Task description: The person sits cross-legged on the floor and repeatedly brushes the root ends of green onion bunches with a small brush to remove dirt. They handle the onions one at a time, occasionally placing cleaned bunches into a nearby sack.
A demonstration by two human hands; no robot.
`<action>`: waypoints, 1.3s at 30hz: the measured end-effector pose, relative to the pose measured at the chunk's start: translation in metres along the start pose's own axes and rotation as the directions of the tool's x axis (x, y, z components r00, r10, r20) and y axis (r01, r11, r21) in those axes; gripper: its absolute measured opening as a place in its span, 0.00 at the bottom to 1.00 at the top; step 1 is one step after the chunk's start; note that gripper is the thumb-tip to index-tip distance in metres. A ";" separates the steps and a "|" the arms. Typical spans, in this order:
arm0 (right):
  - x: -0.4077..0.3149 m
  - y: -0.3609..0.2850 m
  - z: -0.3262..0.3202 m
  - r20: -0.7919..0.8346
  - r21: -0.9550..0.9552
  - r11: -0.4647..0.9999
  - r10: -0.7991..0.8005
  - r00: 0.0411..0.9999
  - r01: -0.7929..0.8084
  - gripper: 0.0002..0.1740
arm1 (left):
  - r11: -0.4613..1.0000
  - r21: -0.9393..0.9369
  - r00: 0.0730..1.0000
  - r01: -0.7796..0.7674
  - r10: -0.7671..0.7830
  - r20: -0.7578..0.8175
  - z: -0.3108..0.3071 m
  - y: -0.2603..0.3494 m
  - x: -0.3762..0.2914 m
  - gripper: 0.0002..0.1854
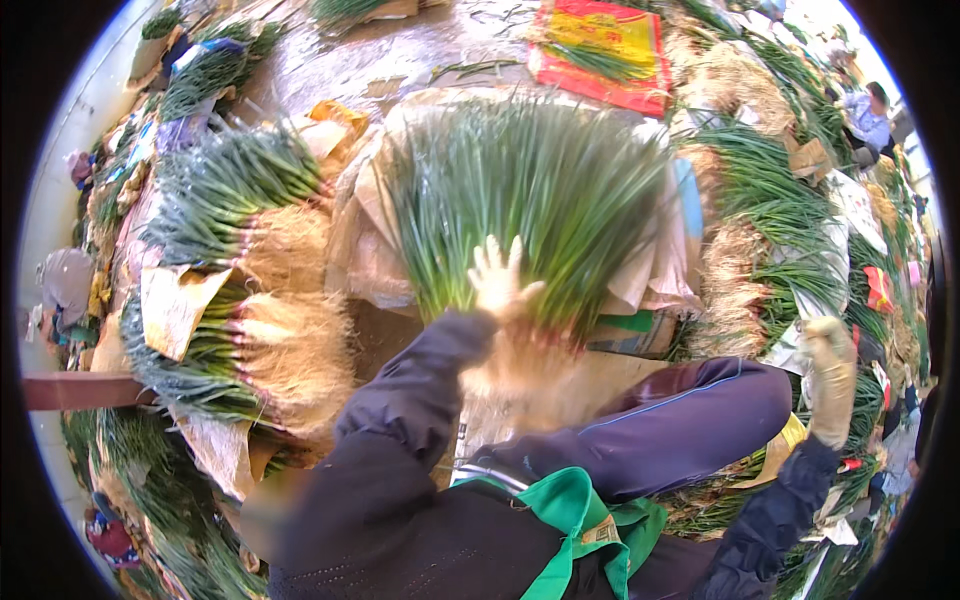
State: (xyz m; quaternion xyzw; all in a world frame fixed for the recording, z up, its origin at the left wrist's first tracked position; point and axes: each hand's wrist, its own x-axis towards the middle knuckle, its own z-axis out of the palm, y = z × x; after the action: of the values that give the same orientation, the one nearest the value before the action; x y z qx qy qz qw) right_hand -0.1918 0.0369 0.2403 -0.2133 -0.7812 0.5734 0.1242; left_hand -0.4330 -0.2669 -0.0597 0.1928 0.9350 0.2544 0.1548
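A broad, fanned pile of green onions (532, 187) lies in front of me on a sack-covered support, leaves pointing away. Its reddish stem bases and pale roots are blurred near my lap. My left hand (501, 281) rests with fingers spread on the stems just above those bases. Out to the right, beyond my bent knee (720, 397), my right hand (829, 375) is raised in a beige work glove. Its fingers look curled, and whether anything is in them cannot be made out. A green apron or cloth (574, 502) is at my waist.
Bundled green onions (240, 187) with thick tan roots (296, 337) are stacked at left. More onions (772, 180) line the right side. A red-and-yellow sack (600, 56) lies beyond the pile. A brown beam (86, 391) juts in at left. A person (866, 124) is at far right.
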 end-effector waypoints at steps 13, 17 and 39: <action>0.090 0.193 -0.013 -0.101 -0.617 0.767 0.141 0.985 -0.174 0.07 | 0.149 -0.966 0.827 0.210 -0.554 0.094 0.012 -0.322 0.107 0.14; 0.125 0.227 0.126 0.125 -0.694 0.720 0.123 0.985 -0.001 0.31 | 0.361 -0.931 0.810 0.062 -0.563 -0.164 -0.008 -0.272 0.121 0.38; 0.086 0.211 0.263 -0.279 0.161 0.986 0.095 0.955 -0.051 0.05 | 0.297 -0.920 0.966 0.257 -0.062 0.249 -0.066 -0.062 0.014 0.09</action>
State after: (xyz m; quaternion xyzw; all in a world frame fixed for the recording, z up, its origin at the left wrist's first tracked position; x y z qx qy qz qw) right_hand -0.3418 -0.0906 -0.0461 -0.3126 -0.7006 0.5986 0.2305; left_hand -0.4887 -0.3374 -0.0419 -0.0080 0.6064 0.7189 0.3397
